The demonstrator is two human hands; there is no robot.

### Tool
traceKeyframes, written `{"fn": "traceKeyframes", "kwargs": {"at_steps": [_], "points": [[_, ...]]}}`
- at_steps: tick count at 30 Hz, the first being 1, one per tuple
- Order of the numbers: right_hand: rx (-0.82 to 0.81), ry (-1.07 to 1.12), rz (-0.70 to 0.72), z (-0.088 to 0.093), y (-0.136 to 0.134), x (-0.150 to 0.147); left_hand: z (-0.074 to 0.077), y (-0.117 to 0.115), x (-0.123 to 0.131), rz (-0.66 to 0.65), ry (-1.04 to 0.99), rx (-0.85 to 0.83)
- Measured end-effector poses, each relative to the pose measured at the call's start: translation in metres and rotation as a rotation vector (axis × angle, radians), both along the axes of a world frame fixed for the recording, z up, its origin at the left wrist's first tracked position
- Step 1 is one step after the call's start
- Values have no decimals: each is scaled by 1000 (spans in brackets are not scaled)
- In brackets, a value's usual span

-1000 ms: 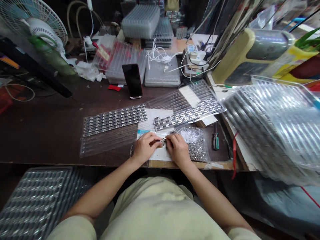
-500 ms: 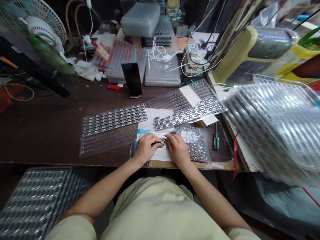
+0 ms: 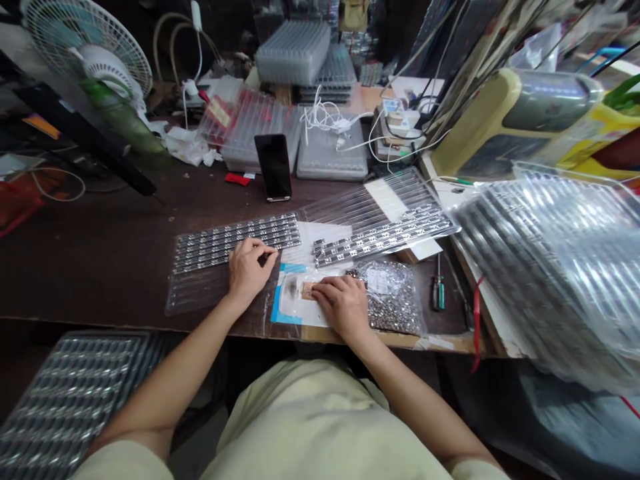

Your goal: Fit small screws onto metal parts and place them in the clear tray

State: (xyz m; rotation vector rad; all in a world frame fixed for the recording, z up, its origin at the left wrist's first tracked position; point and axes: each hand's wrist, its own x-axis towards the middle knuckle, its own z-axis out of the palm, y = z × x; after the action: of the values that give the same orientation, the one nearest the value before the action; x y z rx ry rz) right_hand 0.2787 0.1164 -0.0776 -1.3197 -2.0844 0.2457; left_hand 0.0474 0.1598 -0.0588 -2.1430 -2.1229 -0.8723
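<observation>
Clear plastic tray (image 3: pixel 210 250) of metal parts (image 3: pixel 260 233) lies just below the left hand (image 3: pixel 249 272), fingertips pinched on something too small to tell, as the half-closed right hand (image 3: pixel 343 305) covers a small tan pad (image 3: pixel 308 290) on white paper (image 3: pixel 295 310).

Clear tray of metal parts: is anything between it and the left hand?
Nothing visible is. The left hand sits right over the right-hand end of the clear tray of metal parts, with no object between them. From this view I cannot tell whether the fingers actually touch the tray.

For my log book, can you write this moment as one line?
left hand: at clear tray of metal parts | right hand: on white paper
</observation>
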Motion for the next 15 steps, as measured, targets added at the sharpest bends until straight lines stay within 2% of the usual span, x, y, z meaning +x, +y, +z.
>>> {"fn": "traceKeyframes", "kwargs": {"at_steps": [3, 5, 10, 13, 15], "points": [[-1, -15, 9, -3, 1, -1, 2, -4, -4, 32, 40, 29], [-2, -42, 17, -2, 1, -1, 6, 2, 7, -21, 30, 31], [0, -189, -7, 6, -3, 9, 16, 47, 59, -271, -11, -96], [10, -313, -21, 7, -7, 22, 17, 67, 77, -316, -36, -171], [10, -351, 3, 5, -10, 29, 16, 69, 76, -314, -126, -200]]}}
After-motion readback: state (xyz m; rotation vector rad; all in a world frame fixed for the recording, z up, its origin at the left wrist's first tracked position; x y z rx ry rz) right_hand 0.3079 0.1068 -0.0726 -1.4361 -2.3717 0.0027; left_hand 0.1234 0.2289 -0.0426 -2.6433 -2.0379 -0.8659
